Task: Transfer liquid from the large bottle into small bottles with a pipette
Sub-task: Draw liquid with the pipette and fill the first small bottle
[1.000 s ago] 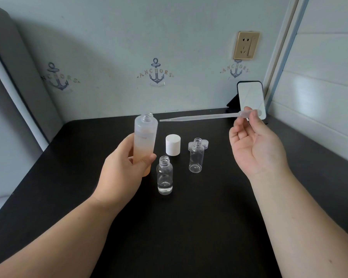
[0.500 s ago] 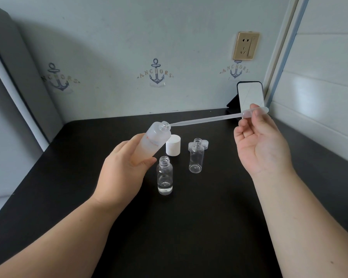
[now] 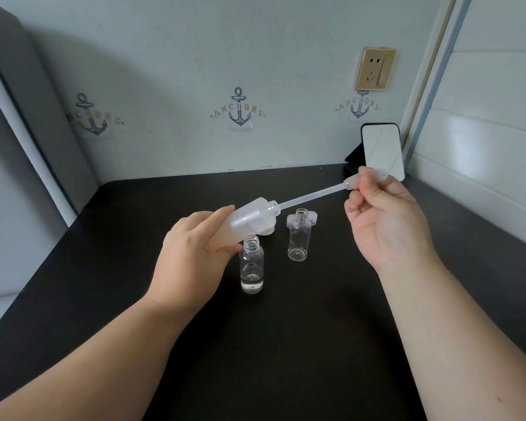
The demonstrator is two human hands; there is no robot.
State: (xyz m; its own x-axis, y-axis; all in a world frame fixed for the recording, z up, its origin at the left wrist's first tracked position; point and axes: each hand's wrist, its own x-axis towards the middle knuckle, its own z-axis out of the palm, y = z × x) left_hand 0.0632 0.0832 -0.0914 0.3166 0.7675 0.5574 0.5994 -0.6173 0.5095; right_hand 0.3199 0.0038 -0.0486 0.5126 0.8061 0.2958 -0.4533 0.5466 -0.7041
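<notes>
You're holding the large bottle [image 3: 249, 221] tilted over mid-table, left hand [image 3: 192, 256] wrapped round it, while the right hand [image 3: 383, 226] is pinching the pipette [image 3: 313, 195] bulb with the tip going into the neck. Squeeze before dipping, release slowly, and keep clear of the small bottle [image 3: 251, 265] just beside your left fingers.

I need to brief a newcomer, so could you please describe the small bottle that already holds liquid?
On the black table, two small clear bottles stand between the hands. It is the nearer bottle, beside the left hand; unlike the empty bottle, it has liquid at the bottom.
</notes>
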